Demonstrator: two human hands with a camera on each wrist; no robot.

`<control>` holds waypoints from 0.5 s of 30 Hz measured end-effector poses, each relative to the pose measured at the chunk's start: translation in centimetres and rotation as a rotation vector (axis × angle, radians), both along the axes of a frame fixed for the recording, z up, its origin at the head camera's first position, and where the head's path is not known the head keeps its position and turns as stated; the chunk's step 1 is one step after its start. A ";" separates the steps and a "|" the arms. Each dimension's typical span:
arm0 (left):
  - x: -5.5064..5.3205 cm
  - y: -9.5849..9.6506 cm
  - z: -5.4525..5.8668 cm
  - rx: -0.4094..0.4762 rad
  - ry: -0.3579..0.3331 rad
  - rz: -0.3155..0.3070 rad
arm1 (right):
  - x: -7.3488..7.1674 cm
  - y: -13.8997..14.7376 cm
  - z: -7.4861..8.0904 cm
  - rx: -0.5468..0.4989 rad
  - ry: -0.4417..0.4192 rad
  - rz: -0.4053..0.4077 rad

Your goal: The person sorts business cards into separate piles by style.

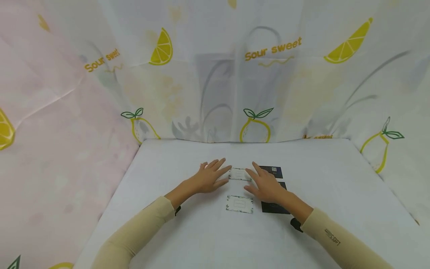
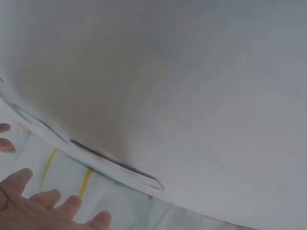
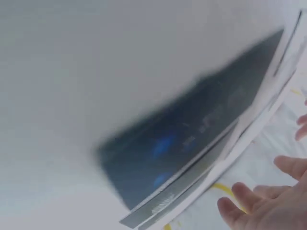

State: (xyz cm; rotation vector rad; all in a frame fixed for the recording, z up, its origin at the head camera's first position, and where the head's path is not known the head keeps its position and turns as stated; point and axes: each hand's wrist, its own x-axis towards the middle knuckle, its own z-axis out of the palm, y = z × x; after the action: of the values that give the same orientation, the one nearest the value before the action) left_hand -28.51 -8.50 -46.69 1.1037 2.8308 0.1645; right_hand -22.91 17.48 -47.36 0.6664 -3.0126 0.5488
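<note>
My left hand [image 1: 209, 178] is held over the table with its fingers spread, beside a white card with a leafy border [image 1: 239, 174]. Its fingers also show in the left wrist view, along with a thin card edge [image 2: 115, 162] on the table. Above the dark cards hovers my right hand [image 1: 267, 185], fingers spread, partly covering the front black card [image 1: 274, 207]. Behind it is another black card [image 1: 276, 172] with a white square code. Nearer me lies a second white leafy-bordered card [image 1: 239, 204]. Neither hand holds anything.
The cards lie on a white-covered table [image 1: 201, 239]. A pale curtain [image 1: 215, 86] with lemon prints and "Sour sweet" lettering rises along the table's back edge, and a pinkish sheet [image 1: 50, 179] hangs at the left.
</note>
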 end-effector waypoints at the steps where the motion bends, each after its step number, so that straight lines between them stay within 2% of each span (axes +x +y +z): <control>1: 0.3 -0.3 -0.1 0.000 -0.005 -0.003 | 0.3 0.1 -0.1 0.003 0.011 0.005; 9: 2.2 -1.5 -0.5 -0.011 0.031 -0.012 | 2.4 1.2 -0.3 0.025 0.080 0.025; 12: 3.0 -1.7 -0.3 -0.003 0.029 -0.022 | 3.1 1.5 0.1 0.021 0.075 0.055; 15: 4.0 -1.7 -0.1 0.001 0.029 -0.057 | 3.8 1.6 0.2 0.026 0.049 0.069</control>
State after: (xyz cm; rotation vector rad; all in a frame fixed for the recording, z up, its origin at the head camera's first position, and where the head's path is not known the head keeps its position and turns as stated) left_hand -24.52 -10.18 -46.77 1.1942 2.8209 0.1468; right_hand -19.10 19.05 -47.14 0.7764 -2.9655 0.4881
